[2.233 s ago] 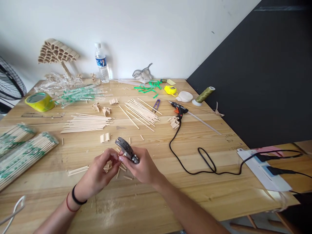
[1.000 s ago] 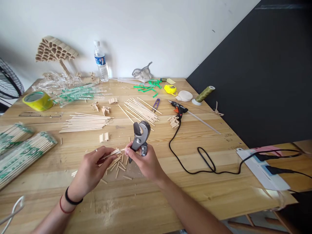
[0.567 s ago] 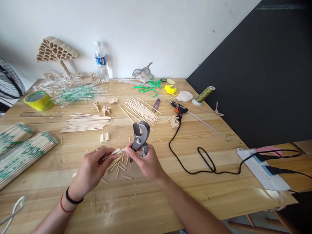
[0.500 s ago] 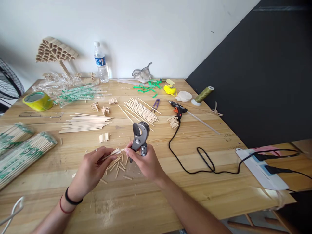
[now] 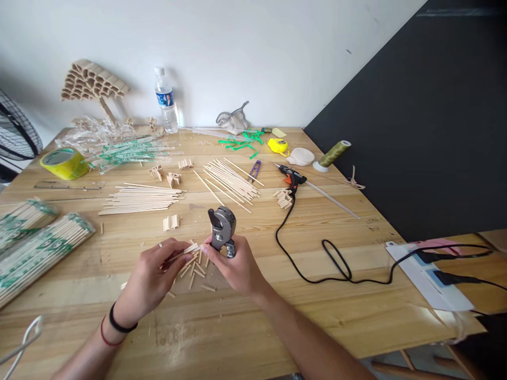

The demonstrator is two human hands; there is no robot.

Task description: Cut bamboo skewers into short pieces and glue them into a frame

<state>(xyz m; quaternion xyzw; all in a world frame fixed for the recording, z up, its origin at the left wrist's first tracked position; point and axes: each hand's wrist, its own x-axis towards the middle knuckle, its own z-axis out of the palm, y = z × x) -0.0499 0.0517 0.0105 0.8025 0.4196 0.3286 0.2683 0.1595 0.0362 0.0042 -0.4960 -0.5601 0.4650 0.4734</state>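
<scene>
Left hand: the left hand (image 5: 152,274) is closed, thumb and fingers pinching a few short sticks (image 5: 192,248) above the near half of the worktop (image 5: 340,311); a black band (image 5: 121,321) and a red cord (image 5: 108,335) circle its wrist.
Right hand: the right hand (image 5: 237,266) grips the grey cutter (image 5: 222,229), its head up and toward the far edge; the thumb tip is at the sticks' free ends, though whether it touches them cannot be told.
Below the hands: loose cut pieces (image 5: 197,268) lie scattered on the wood.
Beyond the hands: a small stick block (image 5: 171,222) sits alone; past it, one spread of long sticks (image 5: 140,199) lies toward the left edge and another spread (image 5: 232,180) in the middle, purple-handled snips (image 5: 254,171) beside the latter.
Left edge: packed sticks (image 5: 43,258) lie there, with a ruler (image 5: 69,185) and a yellow tape roll (image 5: 65,163) toward the far left corner.
Far edge: a water bottle (image 5: 166,105) stands upright near a tree-shaped stick model (image 5: 93,82); green strips (image 5: 242,141) and a yellow tape measure (image 5: 277,145) lie farther right.
Right edge: a glue gun (image 5: 292,177) lies inward from a tilted thread spool (image 5: 335,153); a power strip (image 5: 447,301) is at the near right corner.
</scene>
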